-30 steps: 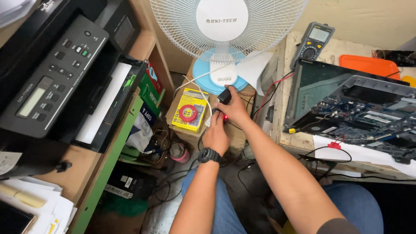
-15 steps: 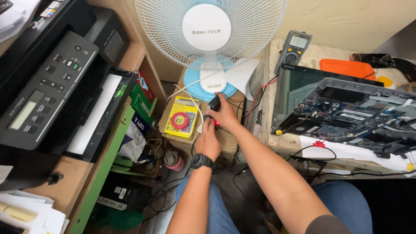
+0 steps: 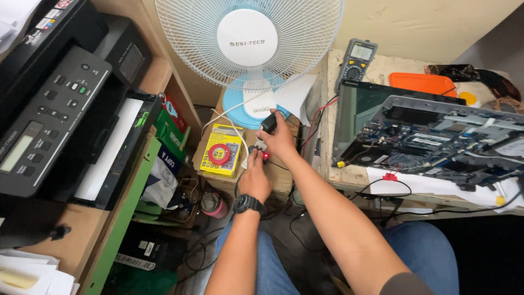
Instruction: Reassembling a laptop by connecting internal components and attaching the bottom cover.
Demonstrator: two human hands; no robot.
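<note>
Currently both hands are down at the white power strip (image 3: pixel 256 154), which lies on a cardboard box (image 3: pixel 284 180) at the foot of the fan (image 3: pixel 248 52), between the shelf unit and the wooden bench (image 3: pixel 349 175). Right hand (image 3: pixel 281 141) has its fingers closed around a black plug adapter (image 3: pixel 268 122), holding it at the far end of the strip, right by the fan's blue base (image 3: pixel 240 104). Left hand (image 3: pixel 254 177), with a black wristwatch (image 3: pixel 248 204) on the wrist, rests on the near end of the strip, fingers curled down onto it; whether it pinches anything, I can't tell, the fingertips are hidden. A small red light (image 3: pixel 266 156) glows on the strip between the two hands. Yellow blister pack with a red disc (image 3: pixel 221 151) lies just left of the strip on the same box. Opened laptop with exposed board (image 3: pixel 436 136) sits on the bench to the right, a multimeter (image 3: pixel 357 60) and an orange tray (image 3: pixel 423 83) behind it, red and black leads trailing off the bench edge. Black printer (image 3: pixel 60 104) sits on the shelf to the left, over a green-edged rack stuffed with bags. Cables and a pink-capped can (image 3: pixel 212 203) lie on the floor below the box. Knees in blue jeans at the bottom.
</note>
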